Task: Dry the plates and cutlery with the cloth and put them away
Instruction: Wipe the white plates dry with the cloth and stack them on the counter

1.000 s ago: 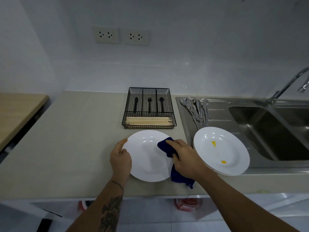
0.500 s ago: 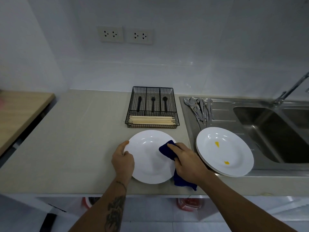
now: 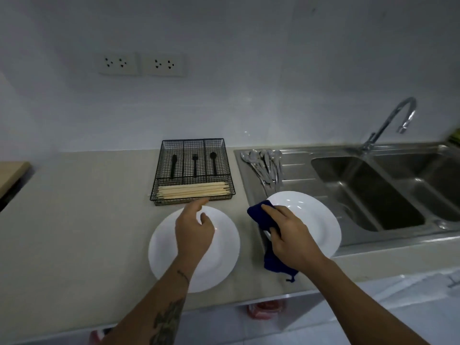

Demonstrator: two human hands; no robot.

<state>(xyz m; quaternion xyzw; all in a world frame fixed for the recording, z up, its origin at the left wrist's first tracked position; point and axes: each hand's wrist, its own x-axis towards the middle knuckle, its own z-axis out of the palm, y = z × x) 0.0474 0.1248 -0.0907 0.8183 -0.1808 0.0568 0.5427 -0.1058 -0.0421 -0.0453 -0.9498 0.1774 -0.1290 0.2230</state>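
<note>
A white plate point(image 3: 164, 247) lies flat on the beige counter. My left hand point(image 3: 194, 230) hovers over it with fingers relaxed, the index finger pointing toward the basket, holding nothing. My right hand point(image 3: 288, 235) grips a dark blue cloth point(image 3: 261, 215) and rests on the left part of a stack of white plates point(image 3: 316, 220) on the sink's drainboard. A pile of metal cutlery point(image 3: 266, 165) lies on the drainboard behind that stack.
A black wire cutlery basket point(image 3: 194, 145) with black utensils and wooden chopsticks stands behind the left plate. The steel sink point(image 3: 368, 192) and tap point(image 3: 390, 120) are to the right. A wooden surface point(image 3: 10, 173) is at the far left. Wall sockets point(image 3: 142, 64) above.
My right hand moved the cloth off the left plate to the stack on the drainboard. My left hand let go of the left plate's rim and lifted above it.
</note>
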